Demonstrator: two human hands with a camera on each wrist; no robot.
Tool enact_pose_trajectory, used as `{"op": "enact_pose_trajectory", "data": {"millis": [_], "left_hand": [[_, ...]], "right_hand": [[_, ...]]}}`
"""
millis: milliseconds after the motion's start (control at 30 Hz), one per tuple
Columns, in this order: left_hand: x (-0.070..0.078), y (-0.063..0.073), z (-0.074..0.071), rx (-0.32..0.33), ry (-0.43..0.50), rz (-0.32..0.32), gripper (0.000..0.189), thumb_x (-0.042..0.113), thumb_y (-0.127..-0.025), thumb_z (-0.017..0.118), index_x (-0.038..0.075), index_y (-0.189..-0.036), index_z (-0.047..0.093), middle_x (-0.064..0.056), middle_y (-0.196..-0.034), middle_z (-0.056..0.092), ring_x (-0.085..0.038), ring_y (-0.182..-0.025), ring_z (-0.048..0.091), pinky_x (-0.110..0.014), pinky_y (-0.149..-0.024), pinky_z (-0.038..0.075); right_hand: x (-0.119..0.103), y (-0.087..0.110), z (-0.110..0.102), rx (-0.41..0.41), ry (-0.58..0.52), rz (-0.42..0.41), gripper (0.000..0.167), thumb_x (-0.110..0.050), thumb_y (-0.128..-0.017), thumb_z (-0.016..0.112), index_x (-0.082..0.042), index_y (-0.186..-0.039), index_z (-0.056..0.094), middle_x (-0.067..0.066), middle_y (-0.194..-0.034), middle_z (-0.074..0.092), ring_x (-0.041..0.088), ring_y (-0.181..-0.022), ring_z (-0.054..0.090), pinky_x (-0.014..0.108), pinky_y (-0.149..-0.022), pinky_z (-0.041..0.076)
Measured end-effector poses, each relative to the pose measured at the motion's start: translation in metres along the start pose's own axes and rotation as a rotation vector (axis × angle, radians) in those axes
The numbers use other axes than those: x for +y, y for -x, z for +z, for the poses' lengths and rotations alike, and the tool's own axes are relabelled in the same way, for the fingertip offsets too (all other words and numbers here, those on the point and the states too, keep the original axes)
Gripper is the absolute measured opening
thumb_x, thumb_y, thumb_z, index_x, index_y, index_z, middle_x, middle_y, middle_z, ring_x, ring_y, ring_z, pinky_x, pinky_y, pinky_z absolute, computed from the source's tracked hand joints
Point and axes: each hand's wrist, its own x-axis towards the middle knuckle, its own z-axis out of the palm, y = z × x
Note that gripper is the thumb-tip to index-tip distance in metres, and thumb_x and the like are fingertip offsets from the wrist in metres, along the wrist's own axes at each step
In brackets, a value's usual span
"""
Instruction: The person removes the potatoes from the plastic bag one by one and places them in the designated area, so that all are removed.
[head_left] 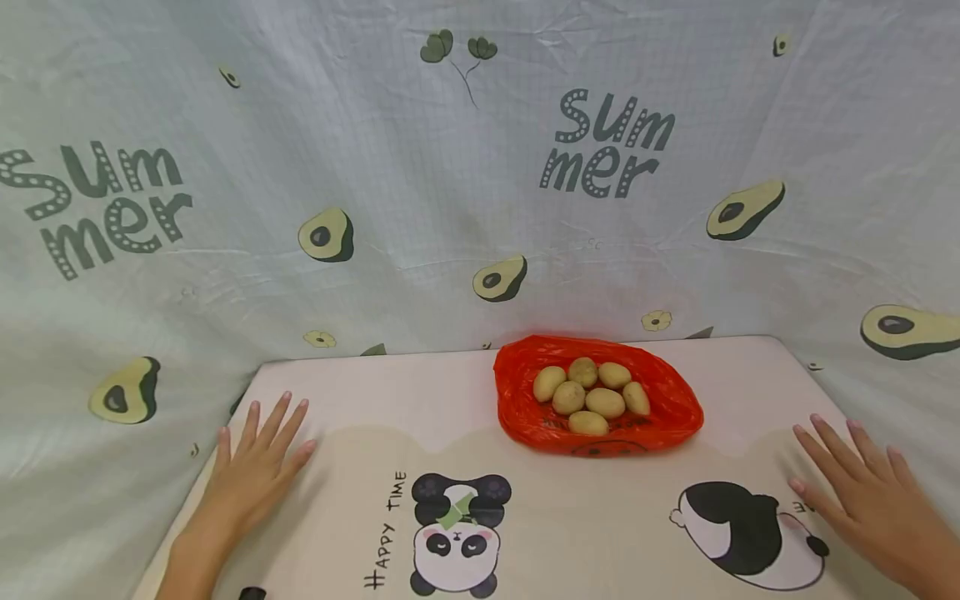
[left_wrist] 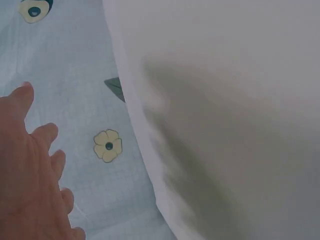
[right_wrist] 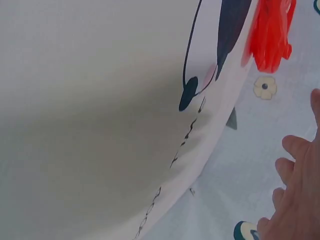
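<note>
Bag near far edge, hands well apart

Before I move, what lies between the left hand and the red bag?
The head view shows only bare tabletop, no object, between the left hand and the red bag.

Head view bright; 2 wrist views dimmer, soft shadows.

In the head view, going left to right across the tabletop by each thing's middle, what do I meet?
Left hand, "HAPPY TIME" lettering, face-on panda print, red bag with potatoes in it, sideways panda print, right hand.
</note>
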Motion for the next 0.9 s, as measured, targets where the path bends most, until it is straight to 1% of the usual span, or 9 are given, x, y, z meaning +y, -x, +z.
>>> {"op": "enact_pose_trajectory", "data": {"millis": [133,300,400,533,600,667,733,800,900], "left_hand": [[0.014,-0.006,0.001,-0.022,-0.001,0.043,0.069,0.051,-0.107,0.042,0.023,-0.164,0.016,-0.009,-0.171,0.01,-0.041,-0.155,-0.007,-0.064,-0.115,-0.02],[0.035,-0.013,0.004,0.004,-0.013,0.109,0.068,0.05,-0.104,0.049,0.024,-0.163,0.026,-0.008,-0.169,0.018,-0.04,-0.155,0.005,-0.068,-0.118,-0.005],[0.047,-0.02,0.006,0.043,-0.032,0.151,0.068,0.048,-0.102,0.055,0.023,-0.161,0.032,-0.009,-0.167,0.025,-0.041,-0.154,0.014,-0.07,-0.118,0.005],[0.06,-0.03,0.01,0.086,-0.04,0.201,0.068,0.046,-0.1,0.059,0.022,-0.159,0.037,-0.009,-0.165,0.031,-0.041,-0.152,0.021,-0.069,-0.118,0.012],[0.064,-0.033,0.012,0.094,-0.029,0.215,0.067,0.046,-0.1,0.059,0.023,-0.158,0.037,-0.009,-0.165,0.032,-0.04,-0.152,0.023,-0.068,-0.118,0.013],[0.069,-0.036,0.014,0.099,-0.015,0.23,0.067,0.045,-0.099,0.06,0.023,-0.158,0.038,-0.009,-0.164,0.033,-0.039,-0.152,0.024,-0.067,-0.118,0.014],[0.074,-0.038,0.017,0.095,0.001,0.242,0.066,0.045,-0.1,0.059,0.024,-0.158,0.037,-0.009,-0.164,0.034,-0.039,-0.152,0.024,-0.066,-0.119,0.014],[0.079,-0.04,0.019,0.089,0.012,0.254,0.066,0.046,-0.1,0.058,0.024,-0.159,0.037,-0.009,-0.164,0.034,-0.038,-0.152,0.025,-0.065,-0.119,0.015],[0.087,-0.042,0.023,0.085,0.031,0.275,0.065,0.045,-0.101,0.058,0.024,-0.159,0.037,-0.008,-0.164,0.034,-0.038,-0.151,0.026,-0.064,-0.12,0.015]], "right_hand": [[-0.009,-0.007,0.005,0.0,-0.026,-0.043,0.092,-0.046,-0.098,0.061,-0.013,-0.164,0.006,0.022,-0.168,0.006,0.03,-0.15,-0.028,0.049,-0.111,-0.029],[-0.019,-0.017,0.007,-0.026,-0.088,-0.068,0.083,-0.043,-0.1,0.059,-0.008,-0.163,0.017,0.024,-0.165,0.018,0.025,-0.152,-0.024,0.041,-0.112,-0.028],[-0.022,-0.022,0.007,-0.017,-0.114,-0.101,0.078,-0.04,-0.101,0.058,-0.006,-0.161,0.023,0.024,-0.162,0.026,0.032,-0.155,-0.012,0.036,-0.114,-0.026],[-0.027,-0.026,0.003,-0.01,-0.153,-0.115,0.074,-0.038,-0.101,0.06,-0.008,-0.16,0.029,0.024,-0.157,0.033,0.042,-0.149,0.018,0.029,-0.117,-0.02],[-0.031,-0.028,0.001,-0.018,-0.186,-0.105,0.071,-0.039,-0.1,0.061,-0.009,-0.158,0.033,0.024,-0.155,0.037,0.043,-0.141,0.03,0.033,-0.121,-0.013],[-0.034,-0.03,-0.002,-0.049,-0.213,-0.082,0.069,-0.04,-0.1,0.061,-0.011,-0.157,0.035,0.023,-0.154,0.038,0.044,-0.136,0.036,0.047,-0.124,0.001],[-0.036,-0.033,-0.005,-0.095,-0.235,-0.059,0.068,-0.041,-0.101,0.059,-0.01,-0.157,0.036,0.023,-0.155,0.037,0.045,-0.134,0.038,0.06,-0.12,0.017],[-0.038,-0.035,-0.009,-0.144,-0.255,-0.037,0.067,-0.043,-0.102,0.058,-0.009,-0.156,0.037,0.024,-0.155,0.037,0.047,-0.134,0.039,0.068,-0.11,0.029],[-0.04,-0.038,-0.012,-0.192,-0.261,-0.018,0.067,-0.046,-0.102,0.056,-0.008,-0.154,0.038,0.025,-0.154,0.037,0.047,-0.134,0.04,0.07,-0.105,0.035]]}}
